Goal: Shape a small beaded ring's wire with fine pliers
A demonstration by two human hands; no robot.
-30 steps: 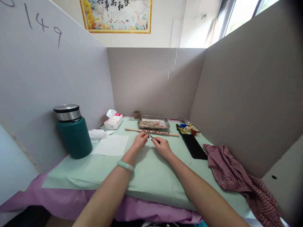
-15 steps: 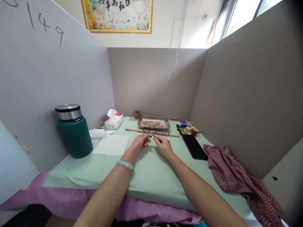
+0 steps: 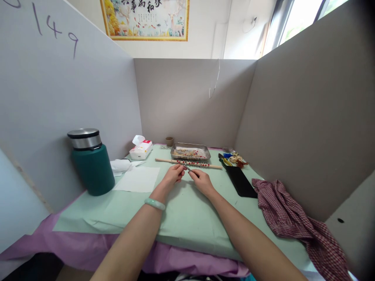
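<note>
Above the middle of the table, my left hand [image 3: 175,174] is closed, fingertips pinched on something too small to make out. My right hand [image 3: 202,181] grips a pair of slim metal tweezers [image 3: 188,169], whose tip points left and meets the fingertips of my left hand. Just beyond both hands lies a wooden stick [image 3: 216,167] with small red beads [image 3: 195,164] along its middle. Behind the stick sits a shallow metal tray [image 3: 208,155] with many tiny red and gold pieces in it.
A green flask [image 3: 93,169] stands at the left near a white sheet [image 3: 137,179] and a tissue pack [image 3: 141,150]. On the right lie a black flat case [image 3: 240,181], yellow-handled pliers [image 3: 225,161] and a checked cloth [image 3: 281,210]. Grey partitions [image 3: 193,101] enclose three sides.
The fingers of my left hand have closed more tightly together. My right hand has shifted slightly left, bringing the tweezers' tip up to the left fingertips.
</note>
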